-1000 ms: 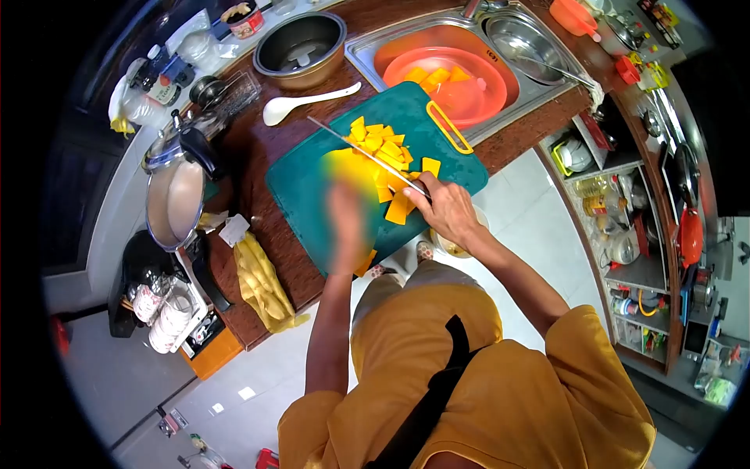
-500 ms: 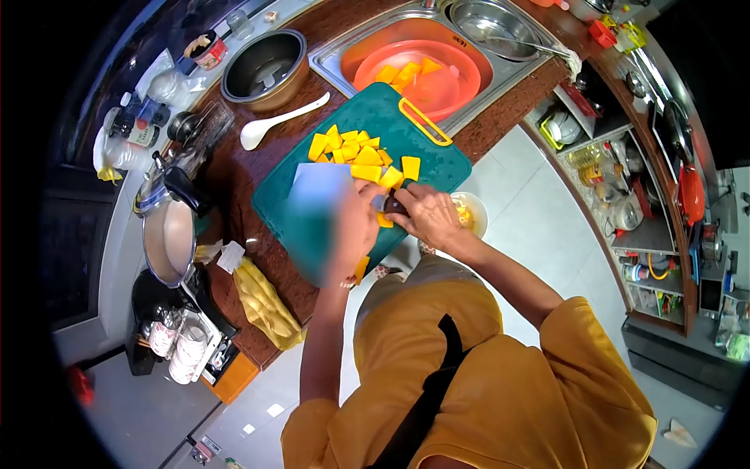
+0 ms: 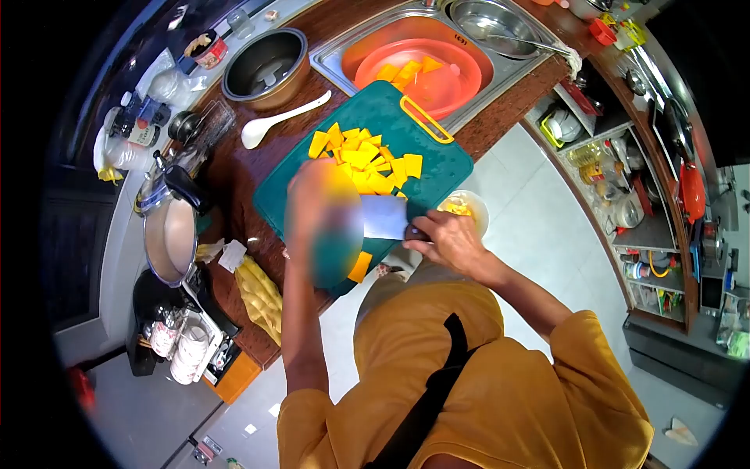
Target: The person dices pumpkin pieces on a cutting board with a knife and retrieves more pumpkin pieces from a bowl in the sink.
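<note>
One knife (image 3: 383, 217) points leftward, crosswise, from the right hand (image 3: 453, 241).

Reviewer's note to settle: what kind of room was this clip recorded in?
Most likely a home kitchen: there is a metal sink set into the countertop, a green cutting board with cut orange pieces on it, and open shelves holding bottles.

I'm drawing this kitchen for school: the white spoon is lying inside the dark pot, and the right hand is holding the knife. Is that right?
Not quite: the white spoon lies on the counter beside the dark pot, as the head view shows. The right hand is holding the knife.
</note>
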A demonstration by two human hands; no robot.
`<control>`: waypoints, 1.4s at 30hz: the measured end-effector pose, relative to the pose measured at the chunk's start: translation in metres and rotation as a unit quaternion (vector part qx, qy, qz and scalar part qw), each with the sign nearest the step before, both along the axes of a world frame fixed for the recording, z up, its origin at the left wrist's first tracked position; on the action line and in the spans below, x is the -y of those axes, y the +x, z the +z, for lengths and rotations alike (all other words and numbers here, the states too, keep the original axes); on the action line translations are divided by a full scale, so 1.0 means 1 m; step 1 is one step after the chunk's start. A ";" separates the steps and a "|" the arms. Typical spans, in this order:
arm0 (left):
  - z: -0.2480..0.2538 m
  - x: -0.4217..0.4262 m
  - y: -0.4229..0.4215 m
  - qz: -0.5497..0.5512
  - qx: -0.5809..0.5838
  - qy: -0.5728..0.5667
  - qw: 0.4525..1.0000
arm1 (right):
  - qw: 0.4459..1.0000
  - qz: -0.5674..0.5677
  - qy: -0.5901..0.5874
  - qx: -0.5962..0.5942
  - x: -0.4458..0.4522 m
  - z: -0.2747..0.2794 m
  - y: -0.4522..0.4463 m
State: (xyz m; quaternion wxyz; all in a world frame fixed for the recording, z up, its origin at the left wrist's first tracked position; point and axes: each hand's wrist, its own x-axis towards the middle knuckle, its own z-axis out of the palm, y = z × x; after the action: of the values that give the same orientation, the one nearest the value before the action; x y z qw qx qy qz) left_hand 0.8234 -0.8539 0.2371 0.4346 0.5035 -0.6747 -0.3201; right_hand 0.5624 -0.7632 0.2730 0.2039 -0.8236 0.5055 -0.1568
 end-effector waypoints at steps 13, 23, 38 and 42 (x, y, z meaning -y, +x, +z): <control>-0.024 -0.144 -0.027 0.054 0.228 0.126 0.964 | 0.907 -0.331 0.145 0.216 -0.034 0.007 -0.041; -0.026 -0.102 -0.020 0.031 0.022 0.178 0.983 | 0.846 -0.438 0.158 0.258 -0.047 0.009 -0.062; 0.031 0.136 -0.073 0.007 0.111 0.079 0.991 | 0.754 -0.525 0.182 0.350 0.033 -0.002 -0.140; 0.012 0.253 -0.116 -0.089 0.174 0.114 0.974 | 0.728 -0.540 0.187 0.378 0.055 -0.011 -0.169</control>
State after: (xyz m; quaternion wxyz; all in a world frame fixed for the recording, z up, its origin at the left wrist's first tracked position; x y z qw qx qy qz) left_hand 0.7070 -1.1072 0.2491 0.2198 0.5357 -0.7409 -0.3401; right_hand 0.3933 -0.8186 0.2619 0.4086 -0.2294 0.7656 -0.4408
